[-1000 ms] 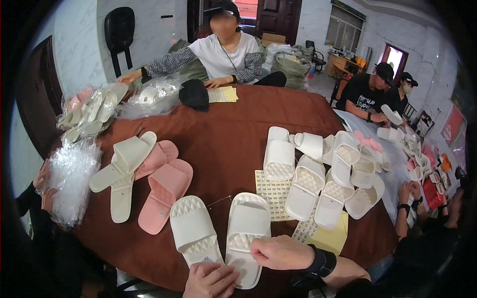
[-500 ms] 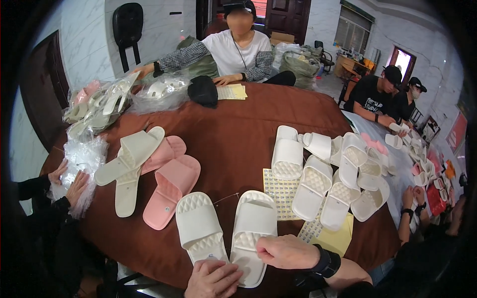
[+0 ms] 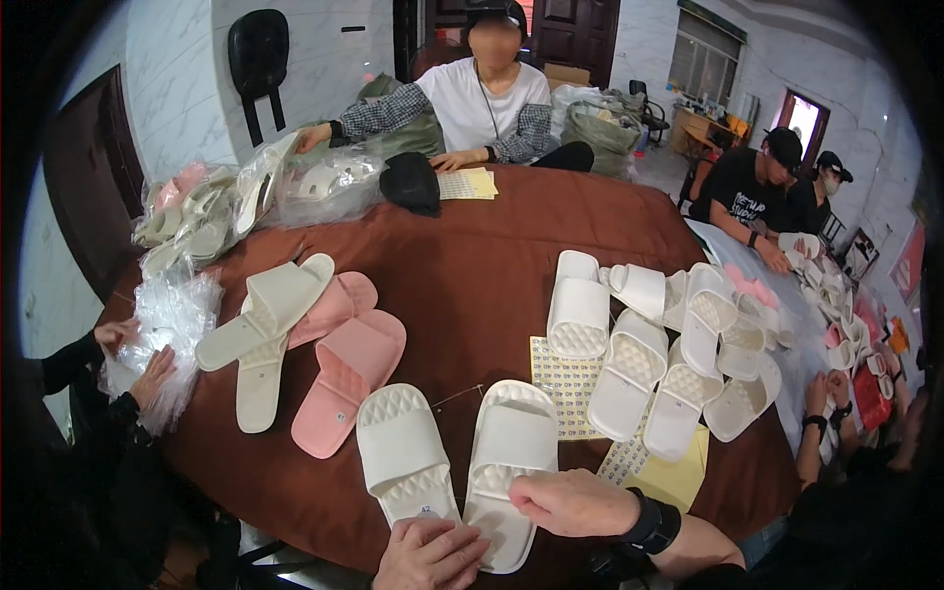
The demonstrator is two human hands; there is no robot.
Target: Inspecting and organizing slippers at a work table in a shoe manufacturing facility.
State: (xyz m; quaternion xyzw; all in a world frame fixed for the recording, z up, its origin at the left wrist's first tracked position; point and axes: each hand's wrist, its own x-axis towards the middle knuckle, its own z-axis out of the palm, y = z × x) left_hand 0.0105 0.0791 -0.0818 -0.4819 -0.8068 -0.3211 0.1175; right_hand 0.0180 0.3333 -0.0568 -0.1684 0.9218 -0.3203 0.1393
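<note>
Brown-covered tabletop (image 3: 472, 285), two white slippers (image 3: 514, 442) side by side at the near edge. Left grip (image 3: 433, 554) covers one heel, can't tell if it's clamped; right grip (image 3: 575, 503)'s curled closed over the other slipper. Probably light, squishy foam; I'd grab the straps (image 3: 403, 454).

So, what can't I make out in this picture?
Head view:
Heel of the near left white slipper: covered by the left hand.
Whether the right hand holds anything: its curled fingers hide that.
Left wrist: cut off by the lower edge.
Part of a yellow label sheet: under white slippers.
Sticker on the front pink slipper: print too small.
</note>
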